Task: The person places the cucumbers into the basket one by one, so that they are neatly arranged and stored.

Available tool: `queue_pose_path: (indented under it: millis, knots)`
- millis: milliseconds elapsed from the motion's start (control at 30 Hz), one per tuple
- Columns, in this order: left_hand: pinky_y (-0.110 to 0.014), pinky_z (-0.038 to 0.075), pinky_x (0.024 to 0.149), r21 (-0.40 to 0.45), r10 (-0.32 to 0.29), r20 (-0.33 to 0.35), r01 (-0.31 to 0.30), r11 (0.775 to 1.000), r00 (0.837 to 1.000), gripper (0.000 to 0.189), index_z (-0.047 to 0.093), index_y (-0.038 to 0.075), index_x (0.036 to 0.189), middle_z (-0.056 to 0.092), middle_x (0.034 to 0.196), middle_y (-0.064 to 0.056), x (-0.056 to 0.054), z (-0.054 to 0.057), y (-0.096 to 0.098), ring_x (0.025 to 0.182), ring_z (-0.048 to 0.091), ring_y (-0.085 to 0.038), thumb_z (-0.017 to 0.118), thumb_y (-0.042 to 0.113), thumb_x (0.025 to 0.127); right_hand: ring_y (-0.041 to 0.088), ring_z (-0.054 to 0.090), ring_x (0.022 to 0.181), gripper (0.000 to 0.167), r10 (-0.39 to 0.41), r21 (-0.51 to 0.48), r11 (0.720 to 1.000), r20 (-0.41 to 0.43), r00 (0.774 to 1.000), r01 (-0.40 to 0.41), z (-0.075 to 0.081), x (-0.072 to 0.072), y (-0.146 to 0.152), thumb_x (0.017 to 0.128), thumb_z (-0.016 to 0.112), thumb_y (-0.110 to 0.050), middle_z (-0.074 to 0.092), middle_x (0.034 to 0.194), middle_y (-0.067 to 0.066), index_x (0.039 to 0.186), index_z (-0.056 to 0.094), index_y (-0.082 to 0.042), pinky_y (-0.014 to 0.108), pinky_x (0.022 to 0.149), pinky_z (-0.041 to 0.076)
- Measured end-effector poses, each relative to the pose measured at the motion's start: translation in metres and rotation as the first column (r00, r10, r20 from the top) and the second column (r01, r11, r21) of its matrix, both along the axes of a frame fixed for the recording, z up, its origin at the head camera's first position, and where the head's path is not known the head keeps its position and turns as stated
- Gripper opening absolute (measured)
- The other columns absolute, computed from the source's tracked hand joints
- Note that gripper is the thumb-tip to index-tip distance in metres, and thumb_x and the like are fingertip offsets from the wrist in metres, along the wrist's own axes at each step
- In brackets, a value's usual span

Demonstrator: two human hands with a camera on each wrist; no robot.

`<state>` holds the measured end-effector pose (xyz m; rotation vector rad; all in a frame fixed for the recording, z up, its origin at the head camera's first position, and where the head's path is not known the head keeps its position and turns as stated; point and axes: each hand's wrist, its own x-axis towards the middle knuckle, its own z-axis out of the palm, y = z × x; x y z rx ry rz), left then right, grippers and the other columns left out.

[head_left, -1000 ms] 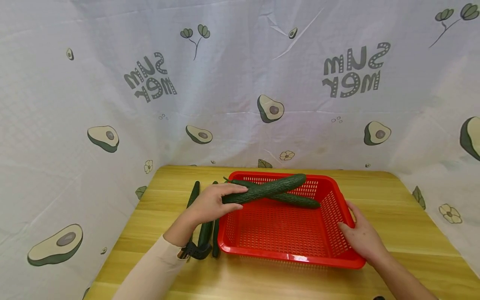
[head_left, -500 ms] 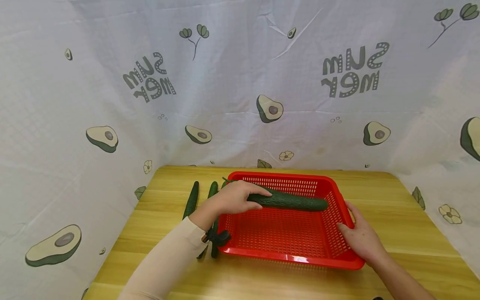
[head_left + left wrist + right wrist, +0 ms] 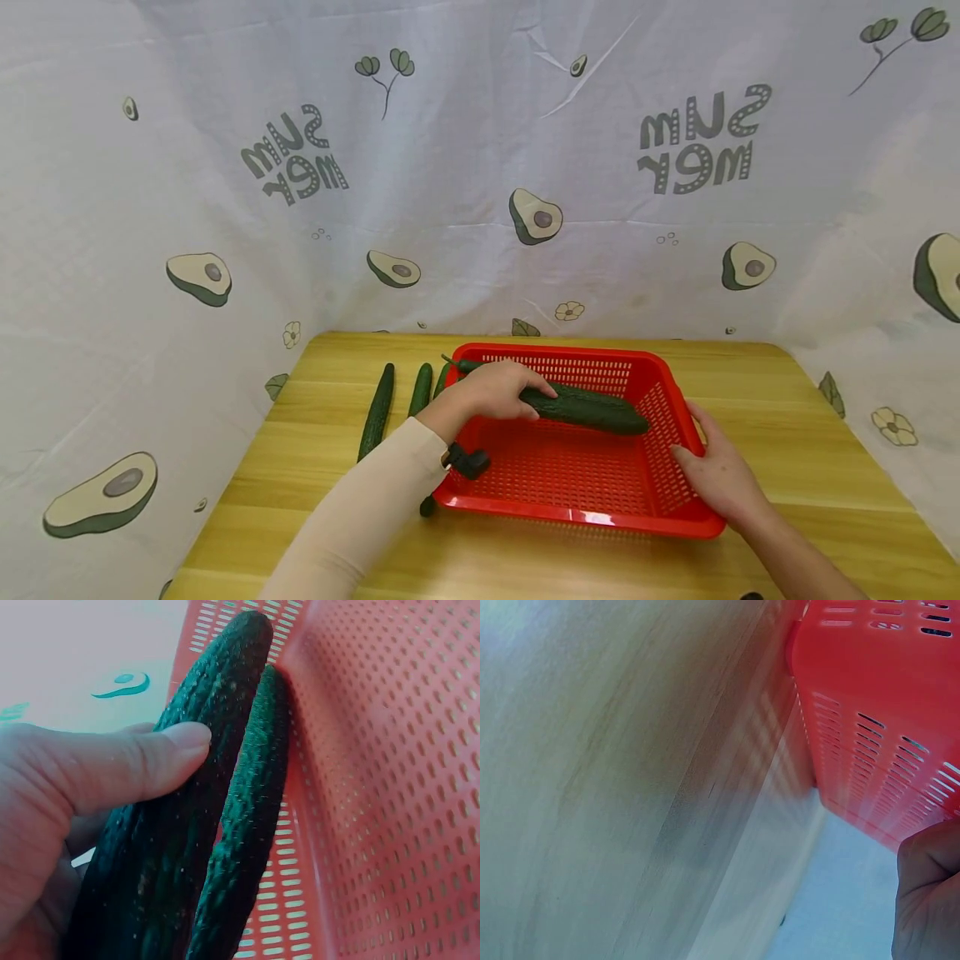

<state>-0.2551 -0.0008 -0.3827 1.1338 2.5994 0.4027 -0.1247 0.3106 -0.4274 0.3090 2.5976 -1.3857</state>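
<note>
And the left hand [image 3: 498, 390] is clamped round a cucumber [image 3: 161, 855] in or just above the red basket [image 3: 562, 512], long axis crosswise, free tip pointing toward the right hand [image 3: 716, 471] (that one grips the basket's right side).

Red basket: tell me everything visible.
The red basket looks like glossy plastic: rectangular, round-cornered, open-topped, with a solid rim and perforated walls and floor. It sits upright on the wooden table. The right hand grips its right rim. A cucumber lies inside, toward the far wall; whether the one the left hand holds touches the basket is unclear.
</note>
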Motion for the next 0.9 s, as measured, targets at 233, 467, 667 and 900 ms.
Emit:
queue_pose_path:
  millis: [233, 467, 667, 900]
  knots:
    - [-0.038, 0.052, 0.104, -0.074, 0.023, -0.037, -0.026, 0.997, 0.999, 0.040, 0.069, 0.036, 0.132, 0.064, 0.142, 0.009, -0.003, -0.013, 0.007, 0.132, 0.059, -0.015, 0.075, 0.029, 0.094, 0.019, 0.071, 0.077, 0.077, -0.005, -0.002, 1.000, 0.004, 1.000, 0.005, 0.000, 0.000, -0.002, 0.108, 0.043, -0.017, 0.044, 0.137, 0.041, 0.165, -0.007, -0.014, 0.041, 0.064, 0.063]
    - [-0.036, 0.050, 0.108, -0.097, 0.003, -0.081, -0.010, 0.995, 0.997, 0.041, 0.069, 0.035, 0.133, 0.066, 0.139, 0.009, -0.005, -0.020, 0.010, 0.132, 0.058, -0.016, 0.076, 0.028, 0.093, 0.018, 0.071, 0.076, 0.077, -0.007, 0.008, 1.000, 0.013, 1.000, 0.007, 0.000, -0.001, -0.001, 0.108, 0.043, -0.017, 0.044, 0.136, 0.041, 0.165, -0.008, -0.014, 0.041, 0.063, 0.063]
    - [-0.035, 0.037, 0.121, -0.106, -0.038, -0.184, 0.018, 0.994, 0.982, 0.039, 0.071, 0.033, 0.131, 0.069, 0.135, 0.010, -0.006, -0.022, 0.010, 0.138, 0.054, -0.021, 0.077, 0.027, 0.093, 0.019, 0.071, 0.076, 0.076, -0.008, 0.000, 1.000, 0.016, 1.000, 0.008, 0.000, -0.002, 0.000, 0.108, 0.043, -0.018, 0.044, 0.136, 0.041, 0.165, -0.008, -0.015, 0.042, 0.063, 0.063]
    - [-0.038, 0.035, 0.122, -0.113, -0.068, -0.257, 0.040, 0.993, 0.964, 0.037, 0.072, 0.031, 0.129, 0.069, 0.134, 0.009, -0.009, -0.027, 0.010, 0.136, 0.055, -0.020, 0.077, 0.025, 0.093, 0.019, 0.071, 0.076, 0.077, -0.006, 0.005, 1.000, 0.015, 1.000, 0.006, 0.001, -0.003, 0.001, 0.108, 0.043, -0.018, 0.043, 0.136, 0.041, 0.165, -0.008, -0.015, 0.042, 0.064, 0.063]
